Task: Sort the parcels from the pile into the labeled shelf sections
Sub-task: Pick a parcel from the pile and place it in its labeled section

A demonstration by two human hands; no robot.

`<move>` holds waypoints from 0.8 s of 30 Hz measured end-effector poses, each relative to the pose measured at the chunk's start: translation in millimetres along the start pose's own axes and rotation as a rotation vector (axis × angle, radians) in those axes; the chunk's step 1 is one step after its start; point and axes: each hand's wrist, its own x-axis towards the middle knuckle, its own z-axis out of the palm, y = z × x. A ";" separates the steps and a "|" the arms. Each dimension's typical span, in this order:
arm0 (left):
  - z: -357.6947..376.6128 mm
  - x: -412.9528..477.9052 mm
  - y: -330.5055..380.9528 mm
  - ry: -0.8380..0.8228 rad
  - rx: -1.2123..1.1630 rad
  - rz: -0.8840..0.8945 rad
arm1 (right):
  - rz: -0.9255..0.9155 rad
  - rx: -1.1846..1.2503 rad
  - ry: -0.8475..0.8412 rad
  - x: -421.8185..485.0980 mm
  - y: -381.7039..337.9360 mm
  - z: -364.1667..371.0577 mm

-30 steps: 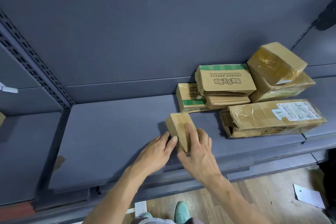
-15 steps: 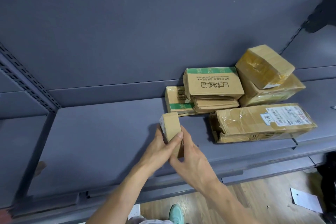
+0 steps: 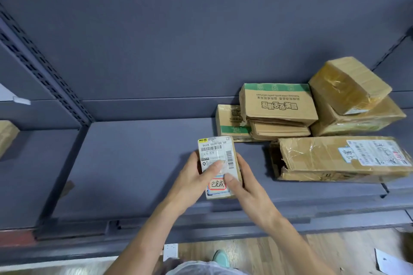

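Note:
A small cardboard parcel (image 3: 218, 152) with a white shipping label and a red-framed sticker faces me above the grey shelf (image 3: 138, 163). My left hand (image 3: 194, 176) grips its left side with the thumb across the label. My right hand (image 3: 244, 183) holds its right side, thumb on the lower label. To the right lies the pile: a long torn parcel (image 3: 335, 158), a green-edged box (image 3: 279, 102) on flattened cartons, a small box (image 3: 225, 123) behind, and two taped boxes (image 3: 348, 82) stacked at the far right.
A perforated upright (image 3: 44, 78) separates this shelf bay from the left bay, where part of a brown parcel (image 3: 6, 136) shows at the edge. Below the shelf is wooden floor (image 3: 312, 252) with a sheet of paper (image 3: 391, 263) and my green shoe (image 3: 220, 257).
Both hands have turned the small parcel from standing on edge with its plain side up to label side facing me, and lifted it slightly toward me.

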 end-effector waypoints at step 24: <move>2.4 -2.4 26.0 0.053 0.277 0.013 | -0.014 0.011 0.035 6.3 -8.3 -6.7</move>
